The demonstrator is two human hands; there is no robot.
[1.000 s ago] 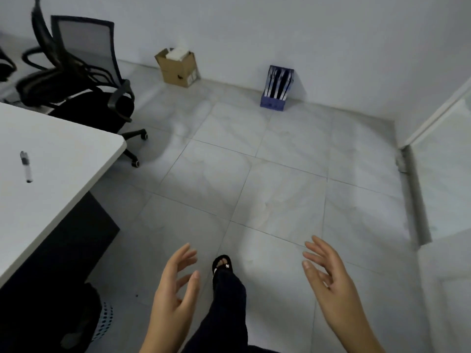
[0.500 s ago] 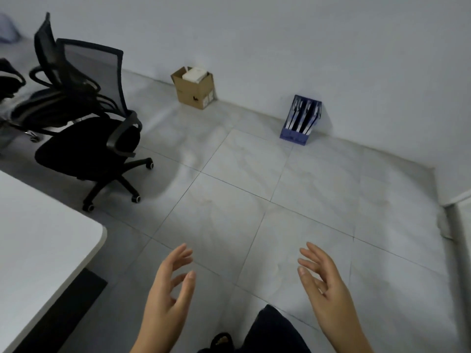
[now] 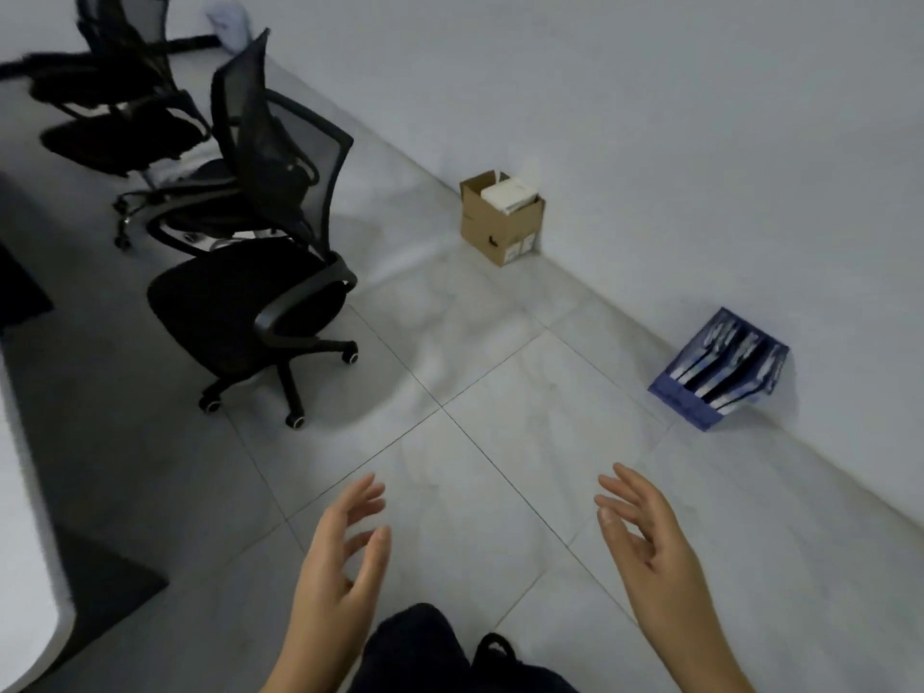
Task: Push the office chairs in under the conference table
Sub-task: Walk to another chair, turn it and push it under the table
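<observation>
A black mesh-backed office chair point(image 3: 250, 297) stands on the tiled floor at upper left, away from the white conference table point(image 3: 20, 567), whose rounded edge shows at the far left. Behind it stand a second black chair point(image 3: 210, 217) and a third point(image 3: 115, 107) near the back wall. My left hand point(image 3: 340, 567) and my right hand point(image 3: 650, 552) are raised in front of me over bare floor, fingers apart, holding nothing. Both hands are well short of the nearest chair.
A brown cardboard box point(image 3: 502, 220) with white packets sits against the wall. A blue file holder point(image 3: 720, 372) leans at the wall further right. My dark trouser leg and sandal point(image 3: 450, 652) show at the bottom edge. Open tiled floor lies between me and the chairs.
The view has swung left and moved forward: the chairs, box and file holder have shifted right and grown larger, and the table has slid to the left edge. My hands stay open.
</observation>
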